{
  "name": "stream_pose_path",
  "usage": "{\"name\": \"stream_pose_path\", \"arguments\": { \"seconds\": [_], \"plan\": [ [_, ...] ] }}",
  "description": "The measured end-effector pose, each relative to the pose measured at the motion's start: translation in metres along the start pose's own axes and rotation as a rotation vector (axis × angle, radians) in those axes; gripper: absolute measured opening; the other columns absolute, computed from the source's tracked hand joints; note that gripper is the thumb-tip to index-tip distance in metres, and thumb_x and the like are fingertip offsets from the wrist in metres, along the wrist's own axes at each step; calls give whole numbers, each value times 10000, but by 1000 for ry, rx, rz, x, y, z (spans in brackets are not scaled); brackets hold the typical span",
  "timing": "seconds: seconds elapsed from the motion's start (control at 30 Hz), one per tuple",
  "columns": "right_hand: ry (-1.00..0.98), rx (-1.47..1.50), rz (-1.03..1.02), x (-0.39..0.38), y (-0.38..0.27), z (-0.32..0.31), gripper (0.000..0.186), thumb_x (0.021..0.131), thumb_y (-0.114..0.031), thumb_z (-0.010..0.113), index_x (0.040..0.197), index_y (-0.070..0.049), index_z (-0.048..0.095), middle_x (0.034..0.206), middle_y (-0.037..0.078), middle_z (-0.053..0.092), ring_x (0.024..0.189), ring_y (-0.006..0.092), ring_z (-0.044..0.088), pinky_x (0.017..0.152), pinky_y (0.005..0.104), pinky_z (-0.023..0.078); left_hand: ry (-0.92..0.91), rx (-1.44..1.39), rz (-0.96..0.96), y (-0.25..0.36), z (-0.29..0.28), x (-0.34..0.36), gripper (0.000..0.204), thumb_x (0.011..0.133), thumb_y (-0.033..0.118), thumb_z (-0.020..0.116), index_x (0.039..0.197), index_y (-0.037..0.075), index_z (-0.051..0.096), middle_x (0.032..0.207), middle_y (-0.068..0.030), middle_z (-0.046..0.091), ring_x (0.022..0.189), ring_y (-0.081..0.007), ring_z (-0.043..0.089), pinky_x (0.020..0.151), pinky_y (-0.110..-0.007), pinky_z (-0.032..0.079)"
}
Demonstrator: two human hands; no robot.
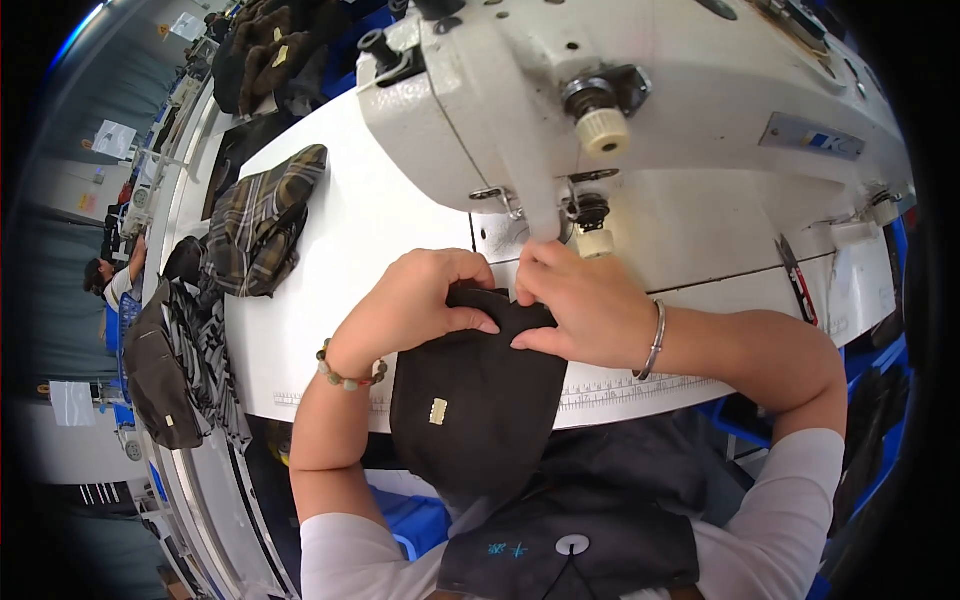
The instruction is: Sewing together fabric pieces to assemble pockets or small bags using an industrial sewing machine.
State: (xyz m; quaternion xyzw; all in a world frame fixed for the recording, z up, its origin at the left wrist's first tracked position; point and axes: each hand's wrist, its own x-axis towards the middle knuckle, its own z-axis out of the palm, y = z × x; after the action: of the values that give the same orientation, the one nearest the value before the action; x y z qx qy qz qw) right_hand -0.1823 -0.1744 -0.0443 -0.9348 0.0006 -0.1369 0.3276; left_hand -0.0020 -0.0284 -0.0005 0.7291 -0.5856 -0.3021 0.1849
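With my left grip (425,300) I am pinching the top edge of a dark fabric piece (480,385) between thumb and fingers, and with my right grip (585,305) I am pinching the same edge just beside it, both thumbs pointing toward each other. The piece is lying on the white desk (330,350) just in front of the sewing machine (650,90), its lower part hanging over the near edge toward my dark apron (620,535); a small pale label (438,411) is showing on its face. A printed ruler (640,388) is running along the near edge of the desk. Off to my left, a plaid fabric piece (255,225) is resting on the desk, well apart from my grip, while red-handled snips (797,285) are lying to my right, beyond my forearm.
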Motion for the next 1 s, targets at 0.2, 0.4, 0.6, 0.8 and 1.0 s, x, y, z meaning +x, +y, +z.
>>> {"name": "stream_pose_path", "arguments": {
  "seconds": [0.2,0.4,0.6,0.8,1.0],
  "plan": [
    [-143,62,113,3,3,-1,338,730,-276,819,840,-106,548,875,25,524,716,220,587,599,367,462,6,-25,156,-7,-6,-3,316,715,159,840,911,-9,660,782,-127,628,691,-306,573,659,-359,469],
    [-36,175,119,3,2,-1,322,727,-248,812,852,-90,562,836,36,597,696,250,615,596,382,465,-5,-79,154,-9,-4,-2,309,737,177,837,866,-34,651,738,-131,595,649,-286,541,627,-345,452],
    [-58,268,108,2,5,1,285,737,-210,804,836,-72,575,797,45,576,665,200,570,585,327,457,-41,-83,143,-13,-4,-2,281,742,171,836,834,-26,659,686,-113,566,606,-238,498,596,-327,430],
    [-81,417,163,6,0,-4,220,750,-204,796,754,-64,626,744,34,623,626,162,575,580,311,451,-72,-206,147,-11,-4,-3,256,742,152,839,836,-23,677,668,-83,565,604,-203,505,592,-314,427],
    [-97,489,235,5,-7,-10,179,758,-184,775,712,-57,657,713,41,657,594,144,588,574,291,463,30,-259,271,-2,-1,-4,217,739,113,838,877,-4,718,725,-60,625,678,-192,571,658,-299,458]
  ]
}}
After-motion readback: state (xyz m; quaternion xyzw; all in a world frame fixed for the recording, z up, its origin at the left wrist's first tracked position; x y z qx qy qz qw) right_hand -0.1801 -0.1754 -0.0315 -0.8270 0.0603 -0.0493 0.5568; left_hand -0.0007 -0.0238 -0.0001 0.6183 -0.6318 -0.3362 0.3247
